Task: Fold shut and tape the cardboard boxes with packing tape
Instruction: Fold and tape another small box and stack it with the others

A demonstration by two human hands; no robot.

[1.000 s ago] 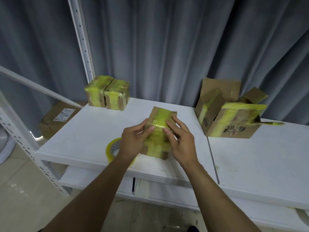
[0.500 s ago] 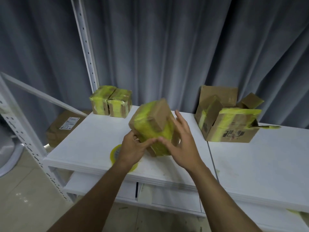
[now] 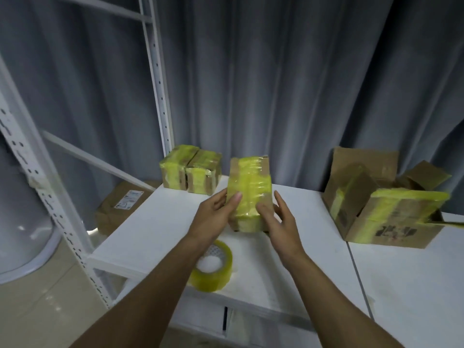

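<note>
Standing on end in the middle of the frame, the small box (image 3: 249, 194) is held between the left hand (image 3: 213, 217) and the right hand (image 3: 278, 222) over the white worktop (image 3: 326, 272) — whether its lower edge touches the surface cannot be told. It is judged light and fairly stiff, but the glossy tape over it is likely to be slippery. A hold is therefore best taken across opposite sides or on the bare cardboard corners. Its flaps are shut. Wide bands of yellowish tape are seen over the front and top, with brown card showing at the edges. The left hand is curled round the left side, thumb laid on the front. The right hand is only partly closed — thumb pressed to the tape, fingers reaching up the right side. The tape roll (image 3: 213, 267) lies below the hands, near the front edge. Two taped boxes (image 3: 190, 173) are set behind, to the left. An open box (image 3: 381, 209) with raised flaps is seen at right, before a grey curtain (image 3: 276, 84).
</note>
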